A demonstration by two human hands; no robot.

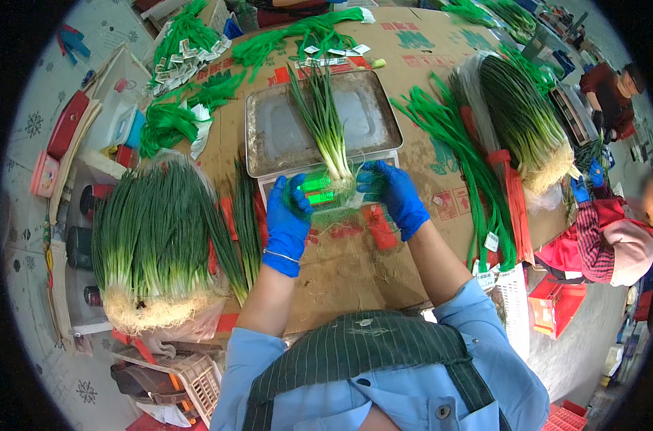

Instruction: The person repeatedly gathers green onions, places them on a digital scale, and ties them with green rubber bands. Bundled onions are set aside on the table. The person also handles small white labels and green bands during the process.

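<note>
A small bunch of green onions (324, 126) lies on the metal tray (261, 137) of a digital scale, its roots hanging over the front edge above the lit green display (320, 197). To the left of the display, my left hand (291, 215) in a blue glove has loosely bent fingers and nothing in its grasp. My right hand (395, 196), also gloved, is beside the roots with its fingers apart; whether the fingertips touch the root hairs, I cannot tell. A few loose green onions (245, 231) rest left of the scale.
Large green onion piles stand at left (159, 231) and right (520, 118) on the cardboard-covered table (358, 280). Green mesh bags (466, 178) with tags lie right of the scale, more mesh bags (183, 40) at the back left. Co-workers (609, 237) are at the right.
</note>
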